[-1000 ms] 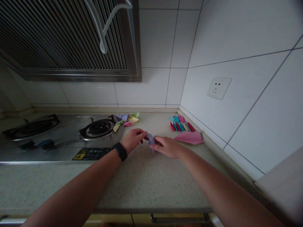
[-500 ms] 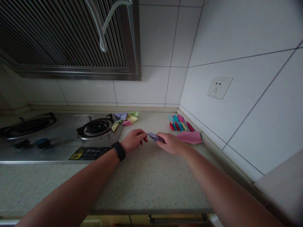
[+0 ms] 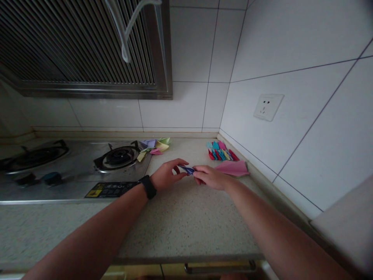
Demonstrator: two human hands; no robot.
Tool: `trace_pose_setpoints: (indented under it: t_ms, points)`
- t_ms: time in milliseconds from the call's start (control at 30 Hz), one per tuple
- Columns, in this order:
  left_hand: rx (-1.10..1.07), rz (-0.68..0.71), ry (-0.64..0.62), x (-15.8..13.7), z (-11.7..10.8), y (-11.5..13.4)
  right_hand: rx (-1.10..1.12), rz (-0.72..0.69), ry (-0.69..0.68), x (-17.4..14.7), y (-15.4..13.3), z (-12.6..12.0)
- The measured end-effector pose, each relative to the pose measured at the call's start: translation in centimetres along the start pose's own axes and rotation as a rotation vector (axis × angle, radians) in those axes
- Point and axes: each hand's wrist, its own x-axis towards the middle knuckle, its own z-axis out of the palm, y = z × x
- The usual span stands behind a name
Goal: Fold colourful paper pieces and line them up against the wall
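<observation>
A small piece of folded purple paper (image 3: pixel 188 170) is held just above the counter between my two hands. My right hand (image 3: pixel 211 177) pinches its right end, fingers closed and pointing left. My left hand (image 3: pixel 168 174), with a black watch on the wrist, holds the left end; its thumb and index finger curve around the paper below and above. Layered creases show on the paper's near side. The fingers partly cover both ends. Right of my right hand, a pink sheet of paper (image 3: pixel 233 168) lies on the counter.
Several colourful folded paper pieces (image 3: pixel 222 151) stand grouped near the corner. Pastel folded papers (image 3: pixel 155 147) lie beside the gas stove (image 3: pixel 72 186), some over its edge. A range hood (image 3: pixel 87 50) hangs above. The right wall (image 3: pixel 305 116) bounds the speckled counter (image 3: pixel 186 221).
My left hand has shifted slightly right, its thumb and index finger now spread around the purple paper. The paper has turned, showing its layered folds. The view has moved slightly.
</observation>
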Motion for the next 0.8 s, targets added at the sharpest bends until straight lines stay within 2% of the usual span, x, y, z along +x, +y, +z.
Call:
trace_pose_setpoints:
  t_ms: [100,167,300,433,533,667,800]
  points:
    - [-0.012,-0.003,-0.015,0.0,0.0,0.4,0.034,-0.014,-0.048,-0.1,-0.2,0.1]
    - [-0.016,-0.021,0.007,0.1,0.0,0.4,0.012,-0.030,-0.033,-0.1,-0.2,0.0]
    - [-0.017,-0.057,0.049,0.2,-0.1,0.1,-0.117,-0.120,0.150,0.0,-0.2,-0.1]
    - [0.005,-0.049,0.070,0.3,0.0,-0.1,-0.122,-0.210,0.307,0.2,-0.2,-0.1]
    - [0.027,-0.057,0.056,0.3,0.1,0.0,-0.128,-0.259,0.330,0.5,-0.2,0.1]
    - [-0.040,-0.108,-0.003,0.2,0.0,0.2,-0.145,-0.202,0.319,0.9,0.2,0.4]
    - [-0.175,-0.199,0.005,0.2,0.0,0.1,-0.131,-0.177,0.285,1.2,0.8,0.6]
